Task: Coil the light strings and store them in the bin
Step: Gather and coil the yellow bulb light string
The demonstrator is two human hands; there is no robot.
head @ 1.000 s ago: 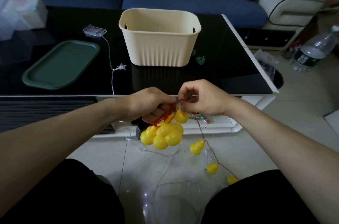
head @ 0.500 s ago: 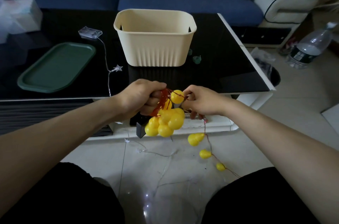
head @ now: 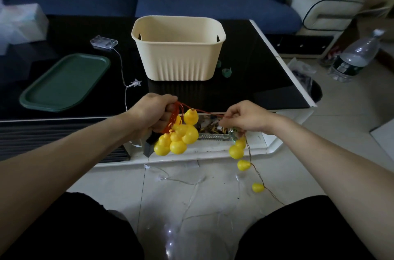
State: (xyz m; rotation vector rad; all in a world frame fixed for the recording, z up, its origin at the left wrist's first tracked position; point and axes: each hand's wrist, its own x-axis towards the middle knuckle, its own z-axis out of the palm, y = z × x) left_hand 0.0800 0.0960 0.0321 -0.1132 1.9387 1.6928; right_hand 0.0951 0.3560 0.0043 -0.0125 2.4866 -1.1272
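Dim daylight falls on a living room where a blue sofa (head: 213,4) runs along the back, a cream armchair (head: 324,8) at its right end and pale glossy tiles (head: 341,110) covering the floor. Before the sofa stands a low coffee table (head: 255,80) with a black glass top and white edging; its open lower shelf holds small clutter too dark to identify. On the glass, a ribbed cream bin (head: 179,55) sits near the centre, a dark green tray (head: 64,83) lies well to its left, and a clear battery box (head: 103,42) rests between them toward the back, its thin wire running to a star-shaped light (head: 136,83) near the table's front edge and down to the floor. A plastic water bottle (head: 354,57) stands on the tiles at right; its dark label cannot be read. A white wrapped package (head: 21,23) sits at the table's far left, its print illegible.

In front of the table, above the person's dark-clad knees, the left hand (head: 153,112) grips a coiled bundle of red wire, from which a cluster of yellow gourd lights (head: 179,136) hangs. The right hand (head: 245,117) pinches the same red wire (head: 204,112), drawn nearly taut between the two hands. Three more yellow bulbs trail from the right hand down toward the floor.
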